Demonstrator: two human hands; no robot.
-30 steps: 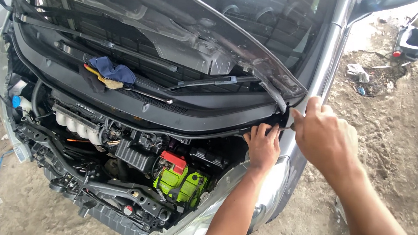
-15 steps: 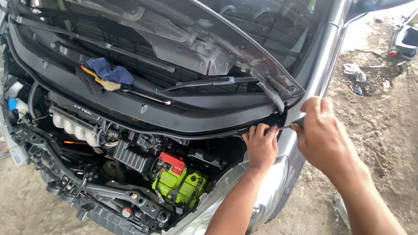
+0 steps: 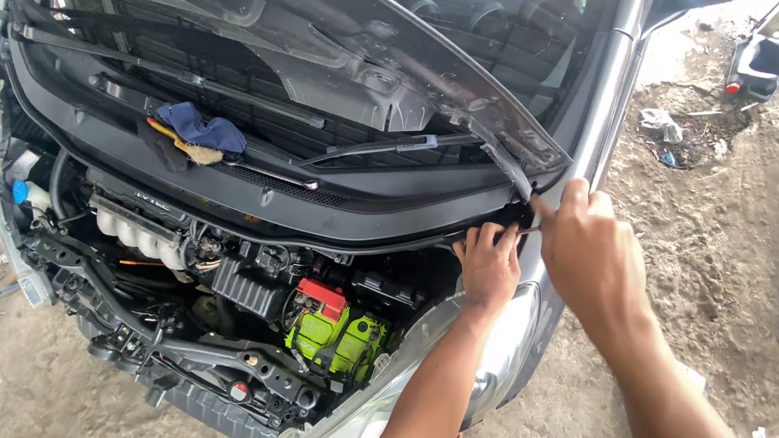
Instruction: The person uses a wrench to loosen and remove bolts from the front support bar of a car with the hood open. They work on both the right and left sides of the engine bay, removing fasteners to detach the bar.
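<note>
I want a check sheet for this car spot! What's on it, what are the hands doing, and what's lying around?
Surface: dirt ground, dusty and bare.
Job's things: black cowl panel below the windshield; its end sits by the raised hood's corner.
Hands: left hand presses on the cowl panel's end; right hand pinches something small at the same corner, too small to tell.
Clutter: blue rag lying on the cowl panel; litter on the ground.
Cables: hoses and wires run through the engine bay, near the green battery.
Surroundings: black container on the ground behind the car.
</note>
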